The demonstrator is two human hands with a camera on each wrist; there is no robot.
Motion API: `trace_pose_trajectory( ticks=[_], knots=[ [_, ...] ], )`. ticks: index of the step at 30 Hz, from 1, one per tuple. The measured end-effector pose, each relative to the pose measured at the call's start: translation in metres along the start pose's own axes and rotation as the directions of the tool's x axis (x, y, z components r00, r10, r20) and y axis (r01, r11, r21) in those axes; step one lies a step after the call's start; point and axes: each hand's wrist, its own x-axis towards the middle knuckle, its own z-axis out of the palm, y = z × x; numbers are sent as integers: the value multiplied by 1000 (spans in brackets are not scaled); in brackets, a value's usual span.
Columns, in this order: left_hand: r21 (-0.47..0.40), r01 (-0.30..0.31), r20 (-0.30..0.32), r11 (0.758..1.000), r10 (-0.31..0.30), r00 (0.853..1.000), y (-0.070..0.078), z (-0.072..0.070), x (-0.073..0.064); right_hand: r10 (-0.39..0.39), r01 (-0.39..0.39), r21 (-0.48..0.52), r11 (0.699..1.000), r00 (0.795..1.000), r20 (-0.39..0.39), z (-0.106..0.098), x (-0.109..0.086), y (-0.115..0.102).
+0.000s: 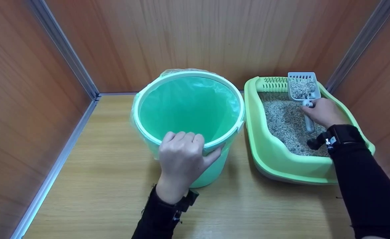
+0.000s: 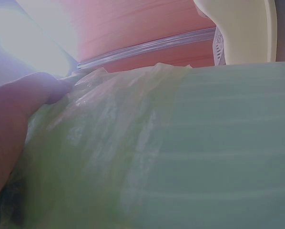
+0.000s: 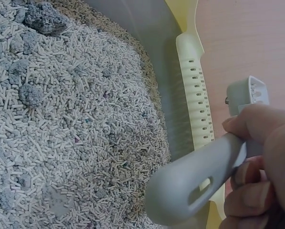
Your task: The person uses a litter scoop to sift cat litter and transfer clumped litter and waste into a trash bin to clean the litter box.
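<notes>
My left hand (image 1: 181,157) grips the near rim of a round green trash bin (image 1: 211,172), fingers over the edge and thumb along the outside. A thin clear plastic liner (image 2: 109,124) is folded over the rim; in the left wrist view it hangs down the bin's outside. My right hand (image 1: 326,111) holds a litter scoop by its grey handle (image 3: 185,179). The scoop's slotted basket, above the back rim of the green litter box (image 1: 258,136), carries some litter. Below the handle lies grey pellet litter (image 3: 99,109) with several darker clumps (image 3: 45,19).
Bin and litter box stand side by side on a light wooden floor (image 1: 108,186). A wood-grain panel (image 1: 195,36) rises behind them. Further panels with grey metal edging (image 1: 72,136) stand at left and right, the right one close to the litter box.
</notes>
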Motion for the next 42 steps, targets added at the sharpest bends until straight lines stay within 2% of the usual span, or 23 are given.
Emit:
trace_pose_trajectory(
  ticks=[6,13,24,32,42],
  knots=[
    [-2,2,2,1000,-2,1000,0,0,0,-4,4,0,1000,1000,1,0,0,-1],
    [-8,2,-12,1000,-2,1000,1,2,0,11,-13,41,999,999,52,1,2,0],
    [-7,-1,-8,1000,1,1000,0,1,0,-67,57,71,996,985,158,2,5,-1],
    [-11,0,-1,1000,0,1000,0,0,-1,-17,-8,133,991,983,183,2,5,-3],
    [-8,-2,-17,1000,2,1000,0,0,0,8,-46,199,979,982,188,-2,3,-6]
  ],
)
